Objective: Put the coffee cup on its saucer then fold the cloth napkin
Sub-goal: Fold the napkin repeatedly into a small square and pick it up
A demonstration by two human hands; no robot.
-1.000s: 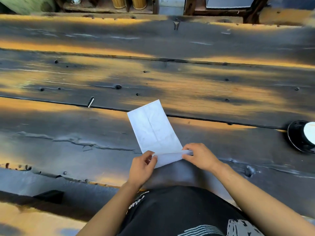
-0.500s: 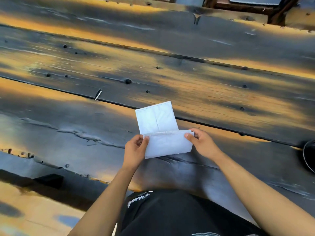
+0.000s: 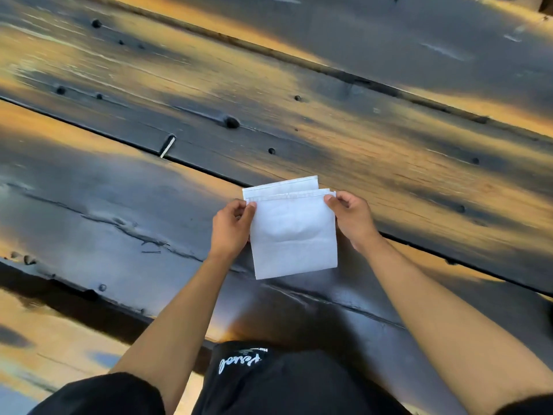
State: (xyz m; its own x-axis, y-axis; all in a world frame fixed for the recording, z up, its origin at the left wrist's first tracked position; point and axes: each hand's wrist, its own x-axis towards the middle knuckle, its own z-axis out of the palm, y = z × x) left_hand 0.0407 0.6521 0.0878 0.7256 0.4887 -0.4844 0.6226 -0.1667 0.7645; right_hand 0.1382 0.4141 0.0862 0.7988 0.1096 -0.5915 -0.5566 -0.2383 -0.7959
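Note:
A white cloth napkin (image 3: 291, 235) lies on the dark wooden table, doubled over so its near half covers most of the far half. A narrow strip of the lower layer shows beyond the top edge. My left hand (image 3: 232, 227) pinches the upper flap's far left corner. My right hand (image 3: 353, 217) pinches its far right corner. The cup and saucer are out of view.
The table (image 3: 359, 130) is made of wide dark planks with gaps, knots and nail holes. Its near edge (image 3: 89, 295) runs just in front of my lap. A small pale sliver (image 3: 167, 146) sticks out of a plank gap at the left.
Both hands carried the napkin's near edge away from me, laying it over the far half. The view tilted down and left, and the black saucer at the right went out of view.

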